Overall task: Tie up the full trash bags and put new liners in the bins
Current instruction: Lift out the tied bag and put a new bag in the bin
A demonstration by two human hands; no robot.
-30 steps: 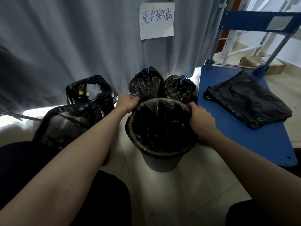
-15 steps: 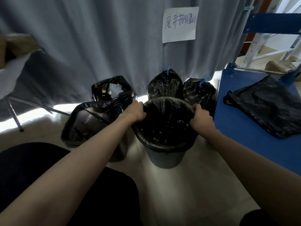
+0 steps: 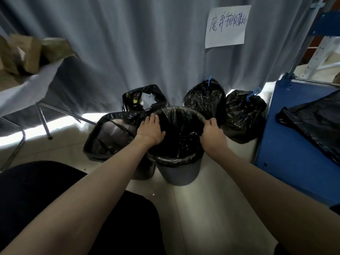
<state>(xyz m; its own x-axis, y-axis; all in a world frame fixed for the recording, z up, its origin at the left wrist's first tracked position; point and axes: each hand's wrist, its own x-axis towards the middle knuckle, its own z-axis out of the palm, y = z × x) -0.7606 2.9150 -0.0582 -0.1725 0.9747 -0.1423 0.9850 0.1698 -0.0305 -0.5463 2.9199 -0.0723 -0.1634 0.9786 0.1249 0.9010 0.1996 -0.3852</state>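
L hand [image 3: 151, 130] flat on liner [image 3: 179, 142]; R hand [image 3: 213, 133] grips liner rim; tied bags [image 3: 206, 96] behind bin [image 3: 177, 173].

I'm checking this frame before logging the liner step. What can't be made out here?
- Head view: bottom of the gray bin, hidden in dark liner folds.
- Right hand fingers, curled out of sight over the rim.
- Contents of the open bag, too small and dim.
- Blue cart, cut off by the right edge.

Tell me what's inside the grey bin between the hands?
A black liner fills the grey bin, folded over its rim. Nothing else shows inside; the bottom is too dark to see.
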